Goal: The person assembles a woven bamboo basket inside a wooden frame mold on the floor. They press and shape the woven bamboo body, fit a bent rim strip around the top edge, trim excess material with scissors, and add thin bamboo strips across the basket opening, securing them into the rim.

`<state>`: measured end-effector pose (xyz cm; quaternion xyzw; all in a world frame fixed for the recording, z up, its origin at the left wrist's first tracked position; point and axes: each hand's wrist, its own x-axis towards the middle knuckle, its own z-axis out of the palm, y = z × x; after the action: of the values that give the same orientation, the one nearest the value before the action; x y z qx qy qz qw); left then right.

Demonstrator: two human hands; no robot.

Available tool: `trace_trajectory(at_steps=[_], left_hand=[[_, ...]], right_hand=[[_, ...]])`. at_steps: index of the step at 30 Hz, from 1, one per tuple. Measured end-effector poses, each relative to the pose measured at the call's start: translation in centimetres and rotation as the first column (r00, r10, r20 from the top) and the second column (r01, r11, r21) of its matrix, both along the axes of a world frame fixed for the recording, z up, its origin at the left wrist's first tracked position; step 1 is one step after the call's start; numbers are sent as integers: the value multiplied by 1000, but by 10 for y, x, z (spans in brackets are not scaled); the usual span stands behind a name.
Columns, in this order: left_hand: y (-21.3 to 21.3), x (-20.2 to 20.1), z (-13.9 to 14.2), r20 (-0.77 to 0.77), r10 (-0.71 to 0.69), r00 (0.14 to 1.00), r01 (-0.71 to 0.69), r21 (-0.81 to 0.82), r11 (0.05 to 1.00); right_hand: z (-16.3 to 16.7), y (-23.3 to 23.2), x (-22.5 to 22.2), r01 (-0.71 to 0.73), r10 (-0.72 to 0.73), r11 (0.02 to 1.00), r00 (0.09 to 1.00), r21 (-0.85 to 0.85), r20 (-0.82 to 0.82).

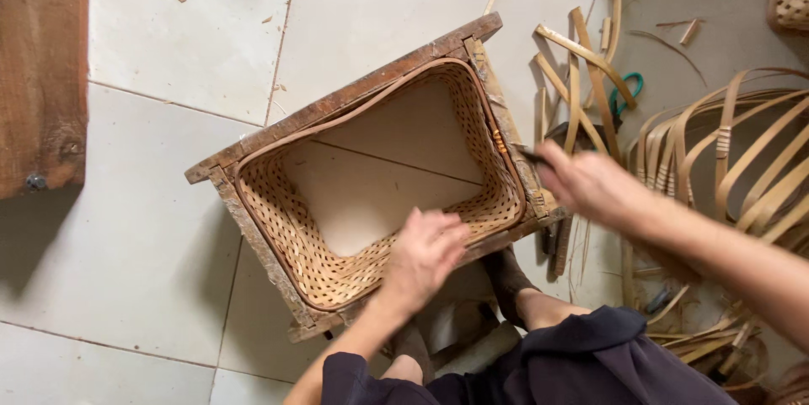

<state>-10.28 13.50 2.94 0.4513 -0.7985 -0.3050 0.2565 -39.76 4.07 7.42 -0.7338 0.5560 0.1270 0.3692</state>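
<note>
Pale tiled floor [168,42] below, bamboo strips [742,152] heaped past the right hand [590,182]. Left hand [425,253] curls its fingers over the near rim of the woven basket [286,219] inside its wooden frame [337,101]. The right hand pinches a thin dark tool [529,155] at the basket's right edge, motion-blurred.

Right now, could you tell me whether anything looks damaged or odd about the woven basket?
The woven basket has no bottom: floor tile shows through it inside the wooden frame. Loose bamboo strips lie scattered on the floor beside it.
</note>
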Motion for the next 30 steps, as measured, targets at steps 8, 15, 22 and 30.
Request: trace_trajectory(at_steps=[8, 15, 22, 30], left_hand=[[41, -16, -6, -124, 149, 981, -134, 125, 983], [44, -15, -5, -98, 128, 987, -125, 29, 992], [46, -16, -7, -65, 118, 991, -114, 59, 992], [74, 19, 6, 163, 138, 977, -126, -79, 989]], right_hand=[[-8, 86, -2, 128, -132, 989, 990, -77, -47], [6, 74, 1, 346, -371, 910, 926, 228, 75], [14, 70, -4, 335, -390, 878, 915, 341, 105], [-42, 155, -65, 795, -788, 602, 576, 77, 219]])
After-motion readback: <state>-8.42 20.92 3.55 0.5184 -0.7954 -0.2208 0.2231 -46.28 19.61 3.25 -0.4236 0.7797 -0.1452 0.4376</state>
